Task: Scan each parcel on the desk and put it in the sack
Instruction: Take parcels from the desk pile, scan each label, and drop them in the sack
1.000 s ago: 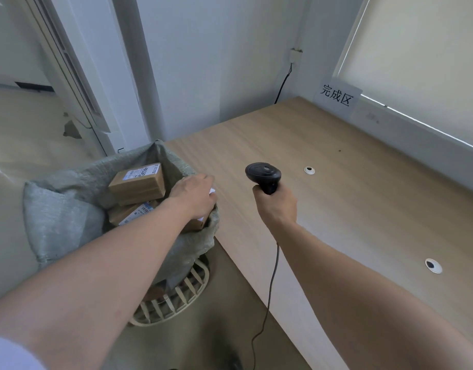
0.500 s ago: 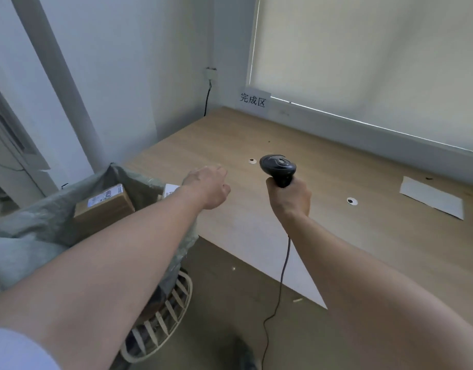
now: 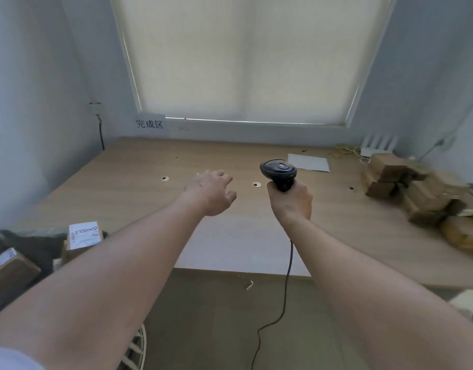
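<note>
My right hand [image 3: 291,200] grips a black barcode scanner [image 3: 278,172] upright over the wooden desk [image 3: 139,182], its cable hanging to the floor. Empty, with fingers loosely spread, my left hand [image 3: 210,190] hovers above the desk's middle. A pile of brown cardboard parcels [image 3: 414,188] lies at the desk's right end, well right of both hands. At the lower left the grey-green sack [image 3: 29,232] holds parcels, one with a white label [image 3: 83,235] facing up and another brown one [image 3: 9,271] at the frame's edge.
A white sheet of paper [image 3: 308,162] lies at the back of the desk. A sign with characters [image 3: 149,124] leans on the window sill. A white router [image 3: 377,146] and cables sit in the back right corner. A slatted basket [image 3: 135,351] stands under the sack.
The view has swung right from the sack to the desk's middle. My left hand let go of the parcel in the sack and moved over the desk. The parcel pile came into view.
</note>
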`<state>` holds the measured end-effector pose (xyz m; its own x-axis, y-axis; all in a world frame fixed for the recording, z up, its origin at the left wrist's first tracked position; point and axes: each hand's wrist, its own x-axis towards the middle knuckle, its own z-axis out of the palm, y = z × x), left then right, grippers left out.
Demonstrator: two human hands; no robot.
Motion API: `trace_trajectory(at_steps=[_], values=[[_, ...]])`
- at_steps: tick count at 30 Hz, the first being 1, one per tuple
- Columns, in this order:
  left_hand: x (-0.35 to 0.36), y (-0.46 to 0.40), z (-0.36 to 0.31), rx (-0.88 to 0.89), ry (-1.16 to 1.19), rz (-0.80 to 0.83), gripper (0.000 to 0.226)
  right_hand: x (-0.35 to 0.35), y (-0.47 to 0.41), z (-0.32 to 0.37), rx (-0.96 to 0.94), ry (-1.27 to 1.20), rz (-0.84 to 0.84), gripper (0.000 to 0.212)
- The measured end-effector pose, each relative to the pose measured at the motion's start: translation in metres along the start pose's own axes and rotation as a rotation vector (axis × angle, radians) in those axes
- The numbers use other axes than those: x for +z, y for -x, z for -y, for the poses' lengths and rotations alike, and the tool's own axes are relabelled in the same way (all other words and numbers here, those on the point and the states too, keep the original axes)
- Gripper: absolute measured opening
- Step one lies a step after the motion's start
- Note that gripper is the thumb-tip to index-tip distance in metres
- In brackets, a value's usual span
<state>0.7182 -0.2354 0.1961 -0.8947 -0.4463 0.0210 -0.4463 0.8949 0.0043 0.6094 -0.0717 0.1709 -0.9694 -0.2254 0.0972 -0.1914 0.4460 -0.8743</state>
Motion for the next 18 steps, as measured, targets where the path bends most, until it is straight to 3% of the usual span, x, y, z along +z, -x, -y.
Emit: trace_trajectory(at_steps=[18], values=[[0.000, -0.093, -0.360, 0.354, 0.029, 0.031, 0.058, -0.286, -0.110, -0.157, 0.158, 0.019, -0.335, 0.022]])
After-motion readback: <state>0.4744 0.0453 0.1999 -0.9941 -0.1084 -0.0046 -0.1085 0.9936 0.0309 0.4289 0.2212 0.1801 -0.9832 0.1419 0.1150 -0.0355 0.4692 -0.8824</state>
